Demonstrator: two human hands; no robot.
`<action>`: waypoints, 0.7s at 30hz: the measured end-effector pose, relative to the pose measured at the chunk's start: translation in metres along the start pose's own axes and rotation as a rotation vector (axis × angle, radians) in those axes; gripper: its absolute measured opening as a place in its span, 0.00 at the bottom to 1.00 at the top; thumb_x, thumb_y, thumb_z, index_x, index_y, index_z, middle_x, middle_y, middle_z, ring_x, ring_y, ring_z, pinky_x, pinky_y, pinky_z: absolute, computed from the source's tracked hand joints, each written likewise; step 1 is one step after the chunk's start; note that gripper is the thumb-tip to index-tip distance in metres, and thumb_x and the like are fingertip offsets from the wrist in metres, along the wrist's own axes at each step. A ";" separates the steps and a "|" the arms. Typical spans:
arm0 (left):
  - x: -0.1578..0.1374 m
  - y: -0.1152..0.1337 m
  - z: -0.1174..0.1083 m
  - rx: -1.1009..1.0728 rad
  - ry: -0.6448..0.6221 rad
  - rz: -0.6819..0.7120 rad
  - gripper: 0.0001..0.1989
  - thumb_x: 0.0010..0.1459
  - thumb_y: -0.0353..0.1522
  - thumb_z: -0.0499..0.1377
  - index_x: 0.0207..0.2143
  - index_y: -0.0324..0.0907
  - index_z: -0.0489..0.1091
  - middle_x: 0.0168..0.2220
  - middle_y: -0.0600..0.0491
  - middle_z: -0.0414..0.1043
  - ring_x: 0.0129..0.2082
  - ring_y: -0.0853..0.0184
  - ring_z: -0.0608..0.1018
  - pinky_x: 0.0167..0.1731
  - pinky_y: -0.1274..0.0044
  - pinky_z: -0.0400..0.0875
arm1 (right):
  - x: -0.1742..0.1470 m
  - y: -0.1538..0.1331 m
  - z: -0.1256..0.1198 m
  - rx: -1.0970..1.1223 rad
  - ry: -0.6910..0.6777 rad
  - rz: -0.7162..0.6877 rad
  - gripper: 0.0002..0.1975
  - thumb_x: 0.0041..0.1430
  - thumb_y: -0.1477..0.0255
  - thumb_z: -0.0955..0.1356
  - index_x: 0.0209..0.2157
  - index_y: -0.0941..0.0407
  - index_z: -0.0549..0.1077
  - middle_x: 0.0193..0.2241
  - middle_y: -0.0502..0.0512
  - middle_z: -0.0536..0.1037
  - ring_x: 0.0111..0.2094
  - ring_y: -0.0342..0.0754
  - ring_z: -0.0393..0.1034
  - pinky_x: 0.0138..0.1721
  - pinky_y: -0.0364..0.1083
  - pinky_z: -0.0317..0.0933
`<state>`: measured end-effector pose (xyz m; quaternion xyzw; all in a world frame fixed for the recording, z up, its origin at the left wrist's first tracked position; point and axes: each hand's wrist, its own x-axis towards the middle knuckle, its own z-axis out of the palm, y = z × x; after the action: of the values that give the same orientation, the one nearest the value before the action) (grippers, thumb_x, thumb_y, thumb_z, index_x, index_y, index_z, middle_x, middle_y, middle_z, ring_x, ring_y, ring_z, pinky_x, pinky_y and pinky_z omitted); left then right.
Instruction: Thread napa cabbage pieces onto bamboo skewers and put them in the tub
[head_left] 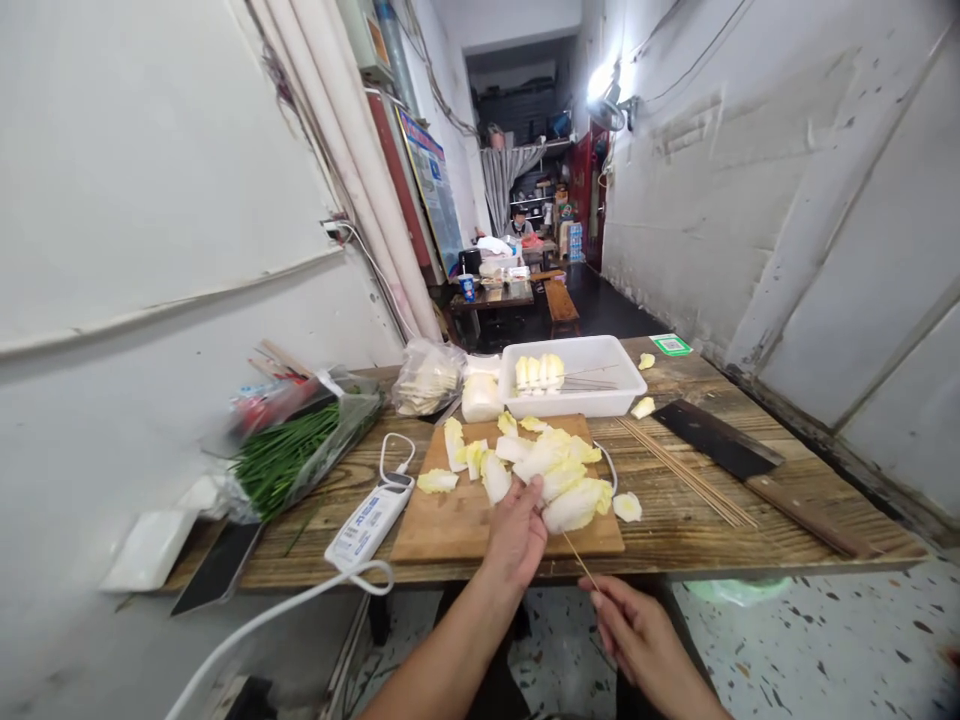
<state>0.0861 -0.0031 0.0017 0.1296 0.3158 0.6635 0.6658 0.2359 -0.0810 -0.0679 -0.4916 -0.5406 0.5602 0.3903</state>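
Over the front of the wooden cutting board (442,540), my left hand (517,535) is closed on the lower end of a pale yellow-white cabbage leaf (576,505). My right hand (637,630), off the table's front edge, pinches a thin bamboo skewer (577,558). The skewer slants up and left to the held leaf, whose far side hides its tip. Several loose cabbage leaves (495,478) lie on the board, some heaped just beyond my left fingers. A cut cabbage piece (628,508) rests right of the board.
Behind the board stands a white plastic tub (574,402) with skewered leaves (538,372). Bare skewers (686,470) and a cleaver (720,445) lie at right. A power strip (370,520), bagged green stalks (289,460) and a plastic bag (429,375) are left. A person (519,225) sits far back.
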 end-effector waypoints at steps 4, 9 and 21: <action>0.001 -0.008 -0.004 0.048 -0.007 -0.147 0.08 0.58 0.26 0.57 0.41 0.33 0.70 0.41 0.43 0.76 0.43 0.63 0.78 0.47 0.73 0.72 | 0.007 0.007 0.008 -0.058 -0.008 -0.025 0.28 0.58 0.51 0.60 0.44 0.61 0.73 0.13 0.46 0.61 0.16 0.42 0.56 0.19 0.42 0.52; 0.009 -0.019 -0.015 0.075 0.057 -0.164 0.07 0.59 0.27 0.56 0.39 0.33 0.70 0.38 0.43 0.77 0.40 0.64 0.79 0.44 0.75 0.74 | 0.010 0.009 0.011 -0.107 -0.074 -0.004 0.31 0.56 0.49 0.60 0.42 0.63 0.74 0.11 0.46 0.61 0.15 0.42 0.54 0.19 0.42 0.51; 0.000 -0.021 -0.019 0.051 0.093 -0.190 0.07 0.57 0.27 0.58 0.39 0.36 0.70 0.40 0.46 0.77 0.37 0.65 0.79 0.40 0.74 0.75 | 0.012 -0.002 0.022 -0.006 -0.081 0.085 0.30 0.55 0.48 0.60 0.40 0.61 0.71 0.11 0.43 0.59 0.13 0.39 0.50 0.16 0.40 0.46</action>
<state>0.0920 -0.0094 -0.0256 0.0849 0.3742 0.5942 0.7069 0.2118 -0.0744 -0.0690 -0.4923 -0.5364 0.5938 0.3426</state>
